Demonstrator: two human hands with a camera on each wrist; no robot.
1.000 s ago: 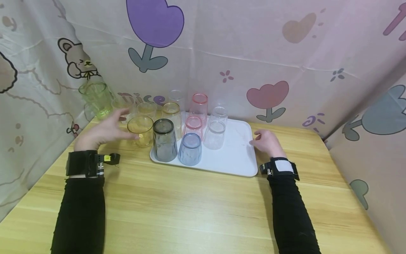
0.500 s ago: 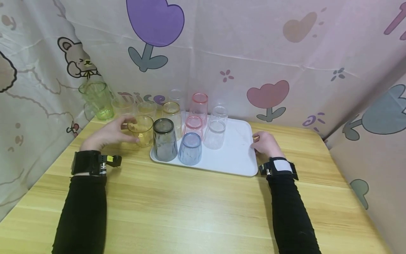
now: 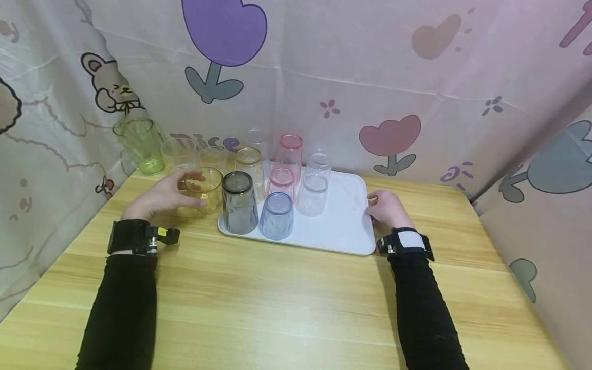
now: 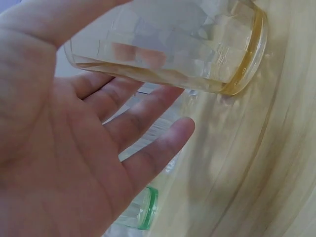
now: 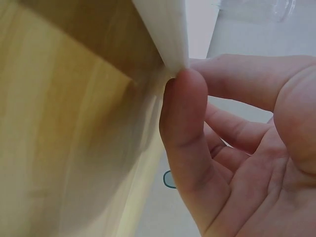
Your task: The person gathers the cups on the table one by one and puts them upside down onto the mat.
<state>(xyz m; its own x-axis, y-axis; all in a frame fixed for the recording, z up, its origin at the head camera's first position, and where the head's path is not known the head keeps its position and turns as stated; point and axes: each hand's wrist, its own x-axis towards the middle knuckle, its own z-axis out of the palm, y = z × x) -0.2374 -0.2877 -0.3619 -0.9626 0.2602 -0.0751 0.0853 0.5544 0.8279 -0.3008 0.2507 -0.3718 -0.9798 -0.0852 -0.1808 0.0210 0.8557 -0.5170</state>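
Note:
An amber glass [image 3: 209,190] stands upright on the table just left of the tray. My left hand [image 3: 159,197] grips its left side, thumb in front and fingers behind. In the left wrist view the fingers show through and below the clear wall of the glass, while the little finger [image 4: 165,148] points free. At the right end of the white tray [image 3: 342,226], my right hand [image 3: 386,207] pinches the edge between thumb and finger. The right wrist view shows the tray's rim [image 5: 173,44] between those fingertips. A grey glass [image 3: 239,205] stands upside down beside the amber one.
On the tray stand a blue glass [image 3: 276,218], a pink glass [image 3: 290,154], a clear glass [image 3: 312,198] and several others. A green glass [image 3: 145,146] stands in the back left corner, near a pale glass [image 3: 178,154]. A patterned curtain [image 3: 324,61] hangs behind the table.
My left hand has come forward and right from the pale glass at the back and taken hold of the amber glass. My right hand stays at the tray's edge.

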